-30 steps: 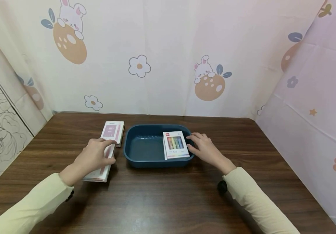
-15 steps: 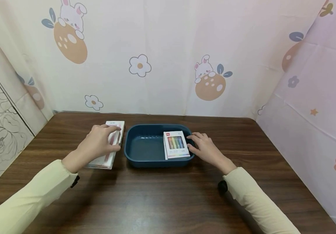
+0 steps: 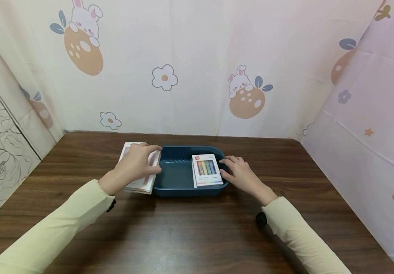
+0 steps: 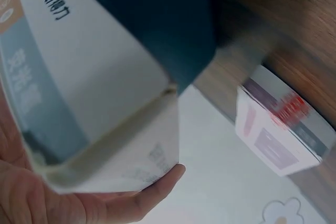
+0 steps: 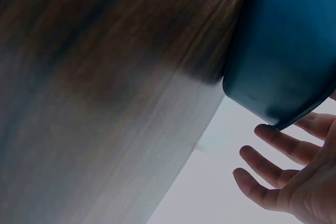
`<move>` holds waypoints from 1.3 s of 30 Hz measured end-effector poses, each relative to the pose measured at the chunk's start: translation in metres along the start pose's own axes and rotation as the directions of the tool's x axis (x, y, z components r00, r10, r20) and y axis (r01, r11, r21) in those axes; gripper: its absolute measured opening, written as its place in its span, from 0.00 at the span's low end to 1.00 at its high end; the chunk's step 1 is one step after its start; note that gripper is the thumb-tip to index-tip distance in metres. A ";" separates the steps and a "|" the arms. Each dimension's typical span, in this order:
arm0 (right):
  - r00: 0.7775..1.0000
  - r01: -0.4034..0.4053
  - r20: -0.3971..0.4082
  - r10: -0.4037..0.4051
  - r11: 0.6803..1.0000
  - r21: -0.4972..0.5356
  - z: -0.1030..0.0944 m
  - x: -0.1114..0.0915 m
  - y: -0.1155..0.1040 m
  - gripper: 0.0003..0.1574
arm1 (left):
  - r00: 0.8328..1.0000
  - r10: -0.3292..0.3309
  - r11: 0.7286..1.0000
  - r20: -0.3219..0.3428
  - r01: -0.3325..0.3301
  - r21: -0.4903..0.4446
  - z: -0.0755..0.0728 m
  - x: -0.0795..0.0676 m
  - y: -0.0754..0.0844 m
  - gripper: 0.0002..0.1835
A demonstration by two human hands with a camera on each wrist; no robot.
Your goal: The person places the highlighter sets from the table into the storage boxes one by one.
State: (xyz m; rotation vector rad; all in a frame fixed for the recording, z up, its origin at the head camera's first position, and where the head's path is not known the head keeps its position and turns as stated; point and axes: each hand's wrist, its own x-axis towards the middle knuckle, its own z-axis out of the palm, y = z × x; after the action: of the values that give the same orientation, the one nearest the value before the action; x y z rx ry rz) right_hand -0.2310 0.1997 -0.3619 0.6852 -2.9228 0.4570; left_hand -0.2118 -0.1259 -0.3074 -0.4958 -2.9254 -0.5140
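My left hand (image 3: 132, 163) holds a white cardboard box (image 3: 145, 183) by its sides, at the left rim of a dark blue rectangular bin (image 3: 174, 189). In the left wrist view, the held box (image 4: 100, 72) shows "deli" lettering and a grey band, with a finger along its far side. Inside the bin, on its right, lies a white box with a window of coloured sticks (image 3: 206, 169). My right hand (image 3: 241, 173) rests at the bin's right rim, its fingers loosely spread. The right wrist view has a fingertip touching the bin's rim (image 5: 278, 125); the thumb is hidden there.
Another white box with a lilac panel (image 4: 278, 140) stands on the brown wooden table (image 3: 190, 236), left of the bin and partly hidden by the held box in the head view. A patterned curtain (image 3: 197, 102) hangs behind the table.
My left hand has lifted the white box from the table's left and carried it right and away from me, to the bin's left edge. The right hand has stayed at the bin.
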 end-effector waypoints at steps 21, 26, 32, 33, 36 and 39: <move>1.000 0.002 -0.005 -0.002 1.000 0.021 0.001 -0.002 0.002 0.25 | 0.998 -0.066 0.994 0.002 0.066 -0.090 0.018 0.042 0.040 0.30; 1.000 -0.005 0.006 0.005 1.000 0.027 -0.001 -0.002 0.000 0.25 | 0.994 -0.108 0.988 0.000 0.107 -0.115 0.026 0.049 0.044 0.30; 1.000 -0.013 0.014 0.012 1.000 0.026 -0.001 -0.002 0.000 0.26 | 0.992 -0.123 0.984 0.000 0.122 -0.129 0.041 0.050 0.046 0.30; 1.000 -0.013 0.013 0.013 1.000 0.026 -0.001 -0.002 0.000 0.26 | 0.992 -0.124 0.984 0.002 0.123 -0.128 0.043 0.049 0.046 0.30; 1.000 -0.008 0.010 0.008 1.000 0.025 0.000 -0.001 0.000 0.25 | 0.992 -0.126 0.983 0.011 0.126 -0.130 0.049 0.047 0.045 0.30; 1.000 -0.007 0.012 0.006 1.000 0.028 0.000 -0.001 0.000 0.26 | 0.991 -0.133 0.982 0.020 0.134 -0.129 0.055 0.046 0.044 0.31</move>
State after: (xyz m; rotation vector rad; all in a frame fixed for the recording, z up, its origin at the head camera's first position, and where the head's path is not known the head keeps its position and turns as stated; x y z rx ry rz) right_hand -0.2302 0.1997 -0.3620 0.6844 -2.9363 0.4967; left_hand -0.2439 -0.0541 -0.3366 -0.3184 -2.9634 -0.7255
